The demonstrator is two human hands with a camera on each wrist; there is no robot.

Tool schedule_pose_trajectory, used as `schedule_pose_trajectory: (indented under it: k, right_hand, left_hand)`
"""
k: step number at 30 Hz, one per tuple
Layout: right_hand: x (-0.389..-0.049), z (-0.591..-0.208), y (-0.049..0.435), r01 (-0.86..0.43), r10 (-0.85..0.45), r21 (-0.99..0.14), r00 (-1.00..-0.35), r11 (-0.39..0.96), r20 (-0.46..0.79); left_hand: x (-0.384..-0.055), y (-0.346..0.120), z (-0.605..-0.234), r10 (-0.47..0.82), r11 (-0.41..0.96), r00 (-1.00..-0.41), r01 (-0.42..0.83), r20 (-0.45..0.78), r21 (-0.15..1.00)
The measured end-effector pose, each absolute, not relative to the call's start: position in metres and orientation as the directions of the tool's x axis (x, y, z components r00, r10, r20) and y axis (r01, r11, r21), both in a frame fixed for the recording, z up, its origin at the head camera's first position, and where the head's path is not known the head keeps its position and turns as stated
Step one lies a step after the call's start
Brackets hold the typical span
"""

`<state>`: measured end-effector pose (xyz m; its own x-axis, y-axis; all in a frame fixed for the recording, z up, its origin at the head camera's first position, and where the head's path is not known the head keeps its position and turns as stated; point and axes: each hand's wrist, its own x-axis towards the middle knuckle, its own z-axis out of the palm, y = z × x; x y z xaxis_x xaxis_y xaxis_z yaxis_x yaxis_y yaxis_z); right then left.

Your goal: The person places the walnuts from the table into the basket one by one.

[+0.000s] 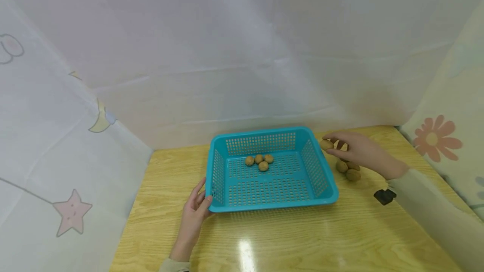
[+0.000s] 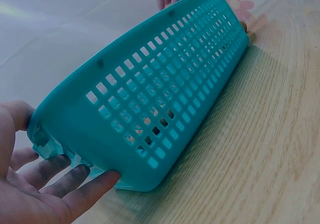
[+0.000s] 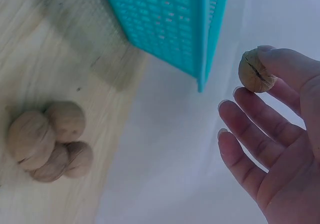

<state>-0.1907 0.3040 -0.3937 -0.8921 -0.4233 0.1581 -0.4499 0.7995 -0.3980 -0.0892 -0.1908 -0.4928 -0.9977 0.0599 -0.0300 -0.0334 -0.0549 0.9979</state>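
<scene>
A blue-green plastic basket [image 1: 272, 203] with slotted walls stands on the table, several walnuts [image 1: 263, 166] lying on its floor. My left hand [image 1: 193, 213] grips its near left corner, thumb over the rim and fingers against the outer wall, as the left wrist view [image 2: 45, 184] also shows. Just outside the basket's right rim, my right hand [image 1: 359, 152] pinches one walnut [image 3: 255, 72] between thumb and fingertips, above the table. Below that hand, several more walnuts [image 3: 50, 141] sit in a small cluster on the wood, partly covered by it in the head view.
The wooden table [image 1: 287, 242] runs up to a pale cloth wall [image 1: 242, 74] behind the basket. Printed cloth also hangs at the left and right sides. A small black object [image 1: 385, 196] shows beside the right sleeve.
</scene>
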Motion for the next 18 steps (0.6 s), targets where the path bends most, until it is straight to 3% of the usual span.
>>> schedule_pose_trajectory:
  k: [18]
  right_hand:
    - [-0.225,-0.390,0.223,-0.594,-0.580,-0.407,-0.796,0.694,0.172]
  left_hand:
    - [-0.089,-0.190,-0.492,0.064,-0.064,-0.997,-0.037,-0.033,0.997]
